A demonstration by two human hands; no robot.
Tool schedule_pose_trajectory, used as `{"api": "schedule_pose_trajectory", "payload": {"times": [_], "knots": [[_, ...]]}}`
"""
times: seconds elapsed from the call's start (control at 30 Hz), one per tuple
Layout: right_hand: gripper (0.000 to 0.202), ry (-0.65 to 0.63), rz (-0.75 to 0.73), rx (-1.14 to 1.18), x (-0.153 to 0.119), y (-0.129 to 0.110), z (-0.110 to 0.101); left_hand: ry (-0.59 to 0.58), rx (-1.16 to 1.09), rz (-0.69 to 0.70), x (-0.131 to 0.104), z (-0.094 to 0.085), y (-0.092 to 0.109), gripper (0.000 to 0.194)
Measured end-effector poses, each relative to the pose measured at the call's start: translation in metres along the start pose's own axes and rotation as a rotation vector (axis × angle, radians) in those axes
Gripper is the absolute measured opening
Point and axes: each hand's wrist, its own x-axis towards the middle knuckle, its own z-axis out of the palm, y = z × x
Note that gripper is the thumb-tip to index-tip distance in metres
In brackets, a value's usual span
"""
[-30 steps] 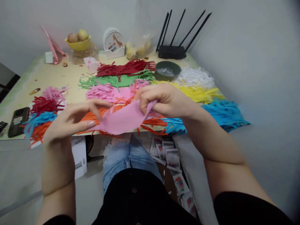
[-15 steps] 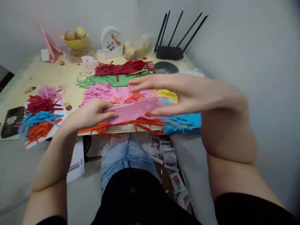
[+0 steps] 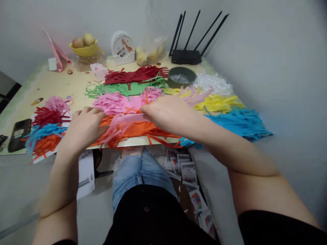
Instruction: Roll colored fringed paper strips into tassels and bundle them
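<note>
A pink strip with fringed ends (image 3: 131,118), apparently tissue paper or thin fabric, stretches over an orange fringed bundle (image 3: 140,130) by the table's front edge. Around its middle, my right hand (image 3: 166,113) is closed on it, and pink fringe fans out beyond that hand over yellow fringe. At the strip's left fringe is my left hand (image 3: 87,128), thumb and fingers apart; whether it touches the strands I cannot tell. Just behind lies a pink fringed bundle (image 3: 109,103), with green (image 3: 135,89) and dark red (image 3: 136,75) ones farther back.
Yellow (image 3: 219,103), blue (image 3: 240,124) and white (image 3: 214,84) fringe lies right, beside a dark green bowl (image 3: 182,76). Small coloured tassels (image 3: 47,115) and a phone (image 3: 19,135) are left. A black router (image 3: 186,56) and yellow fruit bowl (image 3: 85,50) stand behind.
My left hand has come off the pink strip's middle and moved left, its fingers parting. My right hand has closed on the strip and turned over, and the fringe has spread out on both sides.
</note>
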Motion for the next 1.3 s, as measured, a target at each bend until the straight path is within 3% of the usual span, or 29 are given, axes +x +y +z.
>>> {"api": "schedule_pose_trajectory", "payload": {"times": [0.1,0.2,0.4,0.53,0.67,0.87,1.03,1.13,1.3], "knots": [[0.017,-0.043,-0.039,0.003,0.004,-0.010,-0.007,0.054,-0.177,0.173,0.010,-0.001,0.029,0.038],[0.015,0.020,-0.094,0.137,0.003,0.000,-0.010,-0.011,-0.404,0.179,0.020,-0.001,0.041,0.028],[0.027,0.127,-0.134,0.564,-0.005,0.035,0.005,-0.120,-0.722,0.050,0.017,-0.002,0.023,0.043],[0.033,0.164,-0.084,0.733,-0.007,0.037,0.021,-0.074,-0.772,-0.066,0.011,-0.001,0.022,0.043],[0.020,0.195,-0.056,0.888,-0.010,0.034,0.036,0.023,-0.792,-0.139,0.005,0.005,0.025,0.029],[0.017,0.401,-0.046,1.156,-0.018,0.028,0.060,0.190,-1.002,-0.174,-0.007,0.021,0.020,0.017],[0.010,0.464,-0.093,1.335,-0.019,0.025,0.072,0.198,-1.271,-0.138,-0.012,0.035,0.020,0.005],[0.011,0.443,-0.115,1.365,-0.016,0.026,0.074,0.220,-1.213,-0.077,-0.015,0.036,0.021,0.009],[0.019,0.409,-0.104,1.439,-0.012,0.028,0.080,0.234,-0.896,0.069,-0.020,0.024,0.023,0.015]]}}
